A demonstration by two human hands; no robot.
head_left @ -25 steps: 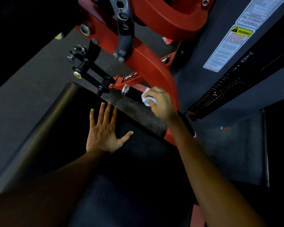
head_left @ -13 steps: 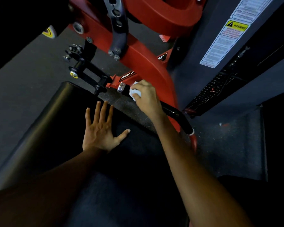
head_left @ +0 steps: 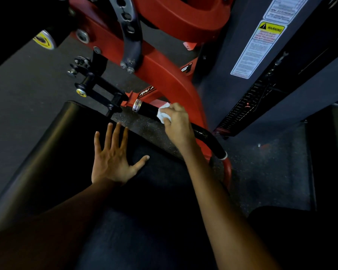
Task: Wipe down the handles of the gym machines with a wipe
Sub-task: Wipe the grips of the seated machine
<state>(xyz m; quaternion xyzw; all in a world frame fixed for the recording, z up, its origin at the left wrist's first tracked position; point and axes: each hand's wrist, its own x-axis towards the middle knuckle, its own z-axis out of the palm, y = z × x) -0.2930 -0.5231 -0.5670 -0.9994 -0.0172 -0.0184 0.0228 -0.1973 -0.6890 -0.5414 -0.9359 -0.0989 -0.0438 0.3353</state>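
Observation:
A black rubber handle (head_left: 208,137) with a silver end cap runs diagonally along the red machine frame (head_left: 172,82). My right hand (head_left: 177,123) grips a crumpled white wipe (head_left: 163,114) and presses it onto the handle, a little below the silver cap. The hand covers the middle stretch of the grip. My left hand (head_left: 113,156) lies flat with fingers spread on the black padded seat (head_left: 53,152).
A black adjustment lever with a yellow-tipped knob (head_left: 81,92) sticks out left of the handle. A dark grey weight-stack shroud (head_left: 261,78) with a warning label (head_left: 261,45) stands at the right. Speckled rubber floor (head_left: 261,172) lies below.
My right hand slid the wipe up the handle toward the silver cap, then back down a little. My left hand stayed flat on the seat.

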